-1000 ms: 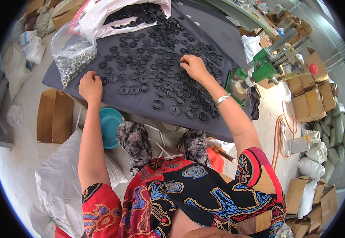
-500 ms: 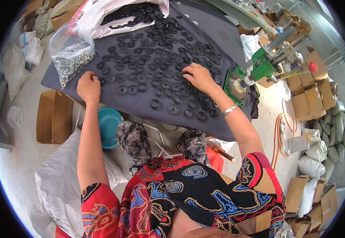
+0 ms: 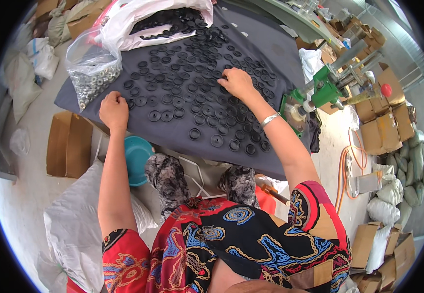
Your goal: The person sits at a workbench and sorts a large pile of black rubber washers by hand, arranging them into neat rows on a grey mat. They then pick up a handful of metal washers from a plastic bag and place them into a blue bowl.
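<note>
Many black round discs with raised rims [image 3: 216, 140] lie spread over a dark grey cloth [image 3: 173, 134] on the table. My right hand [image 3: 237, 82] is over the middle of the spread, fingers bent together and their tips down among the discs. Whether a disc is between those fingertips is hidden. At the table's left edge rests my left hand [image 3: 114, 111], its fingers curled in, beside the leftmost discs. What it holds, if anything, does not show. Just beyond it slumps a clear plastic bag [image 3: 95, 73] of small metal ring-shaped parts.
A white bag [image 3: 119, 29] of more discs lies open at the far side. To the right stands a green hand press [image 3: 326, 90] with a red-knobbed lever. Below the table edge are a teal basin [image 3: 136, 163] and a cardboard box [image 3: 69, 146]. An orange hose [image 3: 341, 178] lies on the floor.
My right hand has moved farther out and a little left over the discs. My left hand stays at the table's left edge. The whole view has shifted slightly.
</note>
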`<action>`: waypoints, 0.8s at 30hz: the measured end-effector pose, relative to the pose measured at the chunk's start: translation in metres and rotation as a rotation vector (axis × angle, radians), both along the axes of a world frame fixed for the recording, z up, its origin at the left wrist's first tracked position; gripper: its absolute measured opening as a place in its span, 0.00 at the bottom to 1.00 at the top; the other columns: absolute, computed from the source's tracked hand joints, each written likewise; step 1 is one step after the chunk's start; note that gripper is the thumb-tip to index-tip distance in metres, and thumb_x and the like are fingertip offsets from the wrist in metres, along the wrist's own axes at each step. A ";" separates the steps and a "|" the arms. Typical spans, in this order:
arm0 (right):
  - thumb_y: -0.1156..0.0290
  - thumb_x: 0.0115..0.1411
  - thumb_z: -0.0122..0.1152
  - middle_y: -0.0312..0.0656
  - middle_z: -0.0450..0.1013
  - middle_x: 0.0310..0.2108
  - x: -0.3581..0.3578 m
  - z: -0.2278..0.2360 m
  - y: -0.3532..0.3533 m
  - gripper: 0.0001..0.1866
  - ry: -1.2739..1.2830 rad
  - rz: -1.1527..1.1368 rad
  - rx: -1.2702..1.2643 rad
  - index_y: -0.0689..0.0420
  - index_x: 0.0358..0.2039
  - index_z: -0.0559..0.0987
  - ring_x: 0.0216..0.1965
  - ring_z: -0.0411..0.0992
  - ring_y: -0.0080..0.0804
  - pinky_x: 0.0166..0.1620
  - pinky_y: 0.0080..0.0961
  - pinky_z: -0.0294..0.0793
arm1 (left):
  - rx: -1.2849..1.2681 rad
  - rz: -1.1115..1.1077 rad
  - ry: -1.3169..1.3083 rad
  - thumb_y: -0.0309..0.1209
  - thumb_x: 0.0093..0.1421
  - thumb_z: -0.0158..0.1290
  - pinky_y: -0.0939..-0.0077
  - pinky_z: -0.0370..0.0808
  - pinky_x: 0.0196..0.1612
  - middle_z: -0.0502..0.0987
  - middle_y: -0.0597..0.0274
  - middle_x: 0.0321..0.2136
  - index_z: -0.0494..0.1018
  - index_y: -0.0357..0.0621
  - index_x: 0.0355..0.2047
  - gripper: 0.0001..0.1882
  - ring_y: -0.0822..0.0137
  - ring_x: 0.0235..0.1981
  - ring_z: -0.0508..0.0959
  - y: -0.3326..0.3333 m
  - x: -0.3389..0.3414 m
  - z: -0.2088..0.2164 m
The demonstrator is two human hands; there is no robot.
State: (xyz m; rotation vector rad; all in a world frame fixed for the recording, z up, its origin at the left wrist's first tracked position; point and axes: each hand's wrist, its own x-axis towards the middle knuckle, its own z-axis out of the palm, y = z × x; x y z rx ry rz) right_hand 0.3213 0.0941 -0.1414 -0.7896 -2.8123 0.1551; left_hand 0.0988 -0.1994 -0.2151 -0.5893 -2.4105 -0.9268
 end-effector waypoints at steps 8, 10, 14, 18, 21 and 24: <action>0.69 0.54 0.60 0.53 0.77 0.33 -0.009 -0.013 0.037 0.10 0.060 0.030 0.012 0.60 0.34 0.81 0.39 0.75 0.50 0.44 0.42 0.73 | 0.015 0.004 0.012 0.31 0.52 0.52 0.62 0.73 0.36 0.79 0.65 0.29 0.77 0.49 0.28 0.05 0.59 0.34 0.77 -0.001 0.003 0.002; 0.70 0.54 0.60 0.52 0.77 0.33 -0.007 -0.013 0.047 0.09 0.173 0.045 -0.032 0.61 0.33 0.81 0.39 0.75 0.50 0.43 0.42 0.73 | 0.013 0.004 0.005 0.31 0.52 0.52 0.62 0.73 0.36 0.79 0.65 0.29 0.77 0.49 0.28 0.05 0.59 0.34 0.77 0.000 0.003 0.003; 0.72 0.54 0.59 0.50 0.78 0.33 -0.005 -0.015 0.054 0.09 0.154 -0.002 -0.395 0.60 0.35 0.81 0.37 0.76 0.46 0.43 0.36 0.73 | 0.010 0.009 0.003 0.31 0.52 0.52 0.62 0.73 0.36 0.78 0.66 0.30 0.77 0.49 0.28 0.05 0.59 0.34 0.77 0.000 0.004 0.004; 0.72 0.54 0.58 0.49 0.78 0.31 -0.003 -0.012 0.046 0.10 0.207 -0.012 -0.228 0.59 0.35 0.82 0.36 0.77 0.44 0.42 0.34 0.74 | 0.016 0.006 0.005 0.31 0.52 0.52 0.61 0.73 0.36 0.78 0.66 0.30 0.77 0.49 0.28 0.05 0.59 0.34 0.77 -0.001 0.003 0.002; 0.72 0.54 0.56 0.48 0.78 0.30 0.002 -0.008 0.065 0.10 0.317 -0.040 -0.148 0.57 0.35 0.83 0.35 0.77 0.44 0.42 0.34 0.74 | 0.011 0.002 0.003 0.31 0.52 0.52 0.62 0.73 0.37 0.79 0.66 0.30 0.77 0.49 0.28 0.05 0.59 0.34 0.77 0.000 0.002 0.003; 0.74 0.53 0.55 0.48 0.78 0.30 0.009 -0.008 0.067 0.11 0.141 0.064 -0.124 0.56 0.35 0.83 0.35 0.77 0.45 0.42 0.35 0.74 | 0.006 0.013 0.012 0.31 0.52 0.53 0.62 0.73 0.37 0.79 0.65 0.30 0.77 0.49 0.29 0.05 0.59 0.34 0.77 0.000 0.003 0.002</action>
